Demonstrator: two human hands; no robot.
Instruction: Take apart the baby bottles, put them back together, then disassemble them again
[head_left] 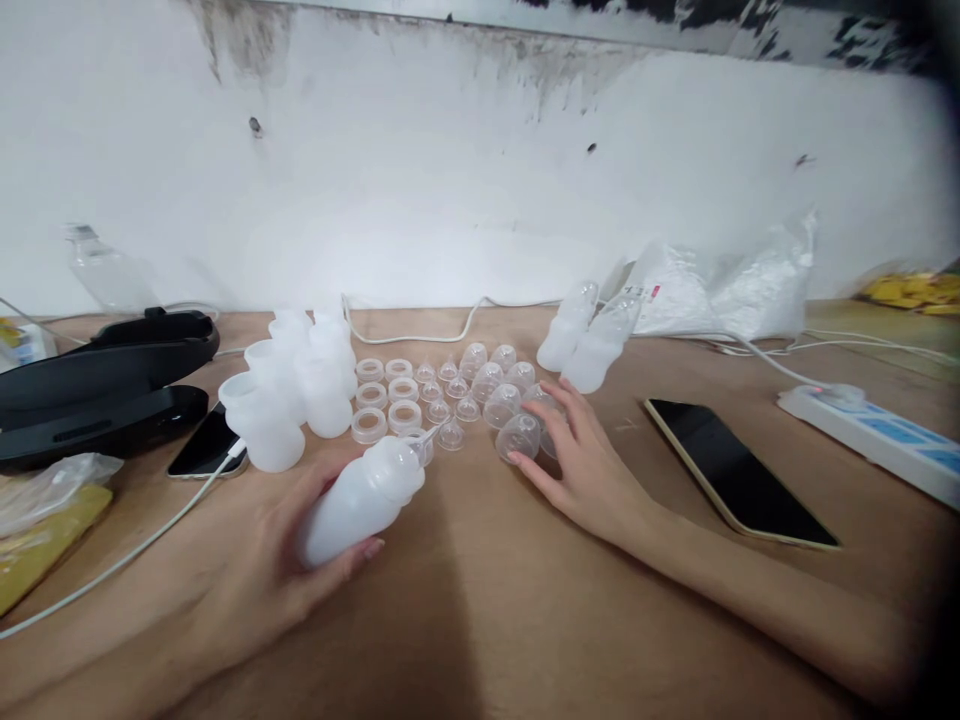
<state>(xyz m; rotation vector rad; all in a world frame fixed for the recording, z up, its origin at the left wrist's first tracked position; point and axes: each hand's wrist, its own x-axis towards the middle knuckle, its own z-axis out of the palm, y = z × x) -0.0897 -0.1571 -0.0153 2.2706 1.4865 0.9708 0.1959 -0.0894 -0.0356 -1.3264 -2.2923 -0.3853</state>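
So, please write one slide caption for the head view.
Left hand holds a white plastic bottle; right hand at clear plastic domes.

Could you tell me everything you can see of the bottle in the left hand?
The bottle is milky white and looks like plastic, with a rounded body, a ring near the top and a clear, pointed teat. No dome covers the teat. The bottle is tilted, its top toward the picture's right and away from the person. The left hand wraps around its body, hiding part of it.
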